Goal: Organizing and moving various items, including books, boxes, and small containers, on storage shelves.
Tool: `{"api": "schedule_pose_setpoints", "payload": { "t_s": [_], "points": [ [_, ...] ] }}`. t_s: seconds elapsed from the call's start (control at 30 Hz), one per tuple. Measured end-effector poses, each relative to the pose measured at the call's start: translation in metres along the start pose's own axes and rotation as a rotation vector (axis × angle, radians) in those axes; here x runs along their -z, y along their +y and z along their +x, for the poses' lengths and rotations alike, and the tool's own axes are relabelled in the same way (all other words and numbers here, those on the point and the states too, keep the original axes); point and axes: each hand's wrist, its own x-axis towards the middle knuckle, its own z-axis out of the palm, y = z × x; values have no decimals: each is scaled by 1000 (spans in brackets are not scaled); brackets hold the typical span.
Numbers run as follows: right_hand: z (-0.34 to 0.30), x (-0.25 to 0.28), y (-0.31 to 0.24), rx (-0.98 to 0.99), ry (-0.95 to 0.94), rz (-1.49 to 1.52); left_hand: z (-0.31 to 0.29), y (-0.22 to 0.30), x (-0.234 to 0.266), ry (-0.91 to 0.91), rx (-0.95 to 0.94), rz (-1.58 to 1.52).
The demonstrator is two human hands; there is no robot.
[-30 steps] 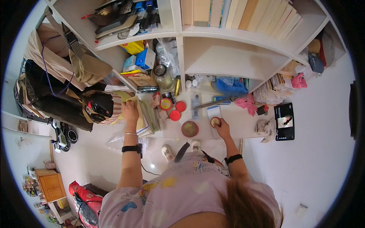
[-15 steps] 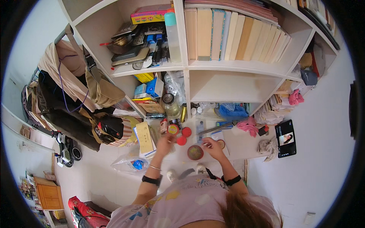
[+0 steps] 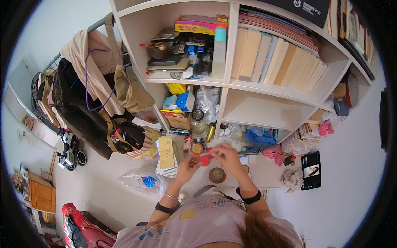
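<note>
Two round red lids lie close together on the low white surface. The nearer red lid (image 3: 204,160) sits by the fingertips of my left hand (image 3: 189,167), which are slightly bent and apart. My right hand (image 3: 226,159) reaches leftward over the farther red lid (image 3: 208,151) and partly hides it; its fingers are blurred, so a grip cannot be made out. Between my forearms stands a round reddish container (image 3: 217,175) with greenish-brown contents. A round tin with a yellow and red top (image 3: 197,148) stands just beyond my left hand.
Booklets with a tan cover (image 3: 166,152) lie left of my left hand, above a clear plastic bag (image 3: 140,182). A glass jar (image 3: 199,124) and a gold cylinder (image 3: 211,131) stand by the shelf (image 3: 264,89). Pink cloth (image 3: 273,154) and a tablet (image 3: 311,170) are on the right.
Both hands have moved forward and closer together, to the red lids. My right hand has left the reddish container's side and gone up and left. The whole view has shifted.
</note>
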Motion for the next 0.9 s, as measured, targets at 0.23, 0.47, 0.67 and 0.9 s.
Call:
{"api": "schedule_pose_setpoints", "payload": {
  "t_s": [0.23, 0.47, 0.67, 0.9],
  "points": [
    [130, -18, -97, 522, 256, -226, -20, -29, 36, 46, 74, -9],
    [233, -47, -118, 721, 421, -395, -45, -41, 101, 180, 99, 123],
    [261, -72, -103, 740, 520, -527, -74, -85, 134, 274, 146, 79],
    [254, -84, -123, 625, 381, -795, -74, -86, 139, 236, 208, 132]
  ]
}}
